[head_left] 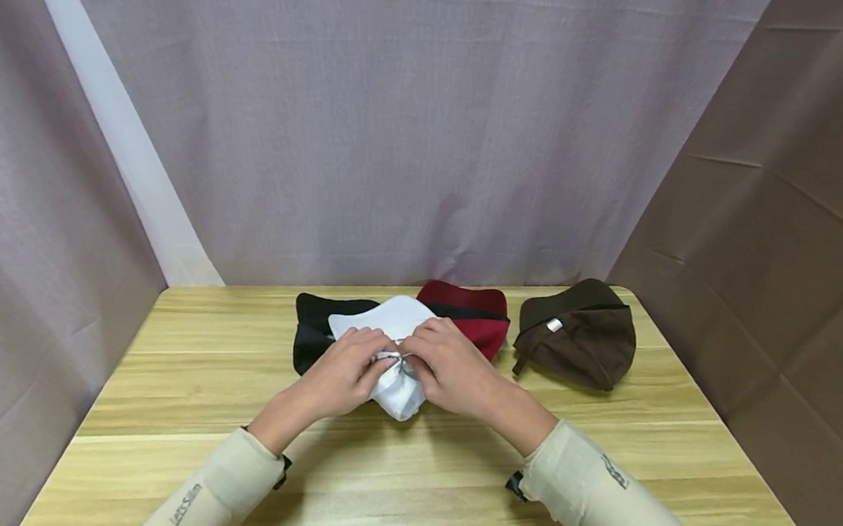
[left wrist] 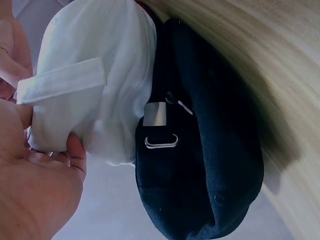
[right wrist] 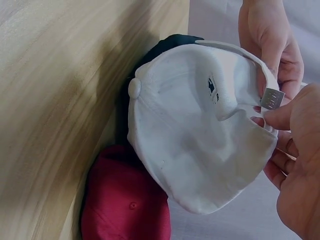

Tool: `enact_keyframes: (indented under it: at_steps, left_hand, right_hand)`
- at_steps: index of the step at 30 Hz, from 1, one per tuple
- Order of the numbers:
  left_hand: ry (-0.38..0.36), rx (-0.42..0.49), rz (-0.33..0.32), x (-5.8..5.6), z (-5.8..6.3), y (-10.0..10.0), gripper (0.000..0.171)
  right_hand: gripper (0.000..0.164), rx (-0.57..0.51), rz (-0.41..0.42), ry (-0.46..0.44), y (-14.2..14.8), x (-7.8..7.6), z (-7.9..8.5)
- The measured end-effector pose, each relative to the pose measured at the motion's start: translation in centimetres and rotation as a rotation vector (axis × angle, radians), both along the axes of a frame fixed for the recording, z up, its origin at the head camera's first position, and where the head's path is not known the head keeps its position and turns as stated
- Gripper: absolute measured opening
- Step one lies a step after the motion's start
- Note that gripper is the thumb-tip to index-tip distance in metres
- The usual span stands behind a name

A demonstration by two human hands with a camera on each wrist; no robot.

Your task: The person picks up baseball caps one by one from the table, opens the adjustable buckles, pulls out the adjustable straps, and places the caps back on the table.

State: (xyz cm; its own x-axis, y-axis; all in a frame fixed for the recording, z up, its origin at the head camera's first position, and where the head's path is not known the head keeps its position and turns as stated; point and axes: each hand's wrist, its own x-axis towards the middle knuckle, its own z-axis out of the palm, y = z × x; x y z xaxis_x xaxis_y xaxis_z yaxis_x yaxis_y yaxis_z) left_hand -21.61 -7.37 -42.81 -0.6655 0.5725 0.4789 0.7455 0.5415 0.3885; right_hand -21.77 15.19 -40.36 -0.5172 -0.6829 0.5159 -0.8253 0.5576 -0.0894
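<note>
A white baseball cap (head_left: 400,396) is between my hands over the table, its brim pointing away from me. My left hand (head_left: 344,369) grips the cap's back edge, with fingers curled on the cloth in the left wrist view. A free end of its white strap (left wrist: 62,81) sticks out near those fingers. My right hand (right wrist: 305,160) pinches the back opening, thumb close beside the metal buckle (right wrist: 271,99). The crown is partly caved in, as the right wrist view shows. Close behind the white cap lie a black cap (left wrist: 225,140) and a red cap (right wrist: 125,200).
A dark brown cap (head_left: 580,344) with a small white tag sits on the right of the wooden table (head_left: 186,376). Grey curtains (head_left: 403,128) hang along the back and left, and a brown cloth (head_left: 810,205) hangs on the right.
</note>
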Motion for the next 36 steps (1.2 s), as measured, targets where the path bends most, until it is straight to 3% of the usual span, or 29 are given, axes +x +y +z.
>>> enact_keyframes:
  at_steps: [7,19,36]
  left_hand:
    - [0.005,-0.020,-0.005,0.03,0.30,-0.11,0.011]
    - [0.014,-0.039,-0.010,-0.04,0.28,0.00,0.010]
    - [-0.023,-0.023,-0.007,-0.19,0.16,0.07,0.011]
  right_hand:
    - [0.015,-0.013,0.009,0.019,0.01,0.11,0.13]
    - [0.025,-0.025,-0.010,-0.030,0.47,0.06,0.18]
    - [0.008,0.036,-0.018,0.020,0.01,0.33,0.49]
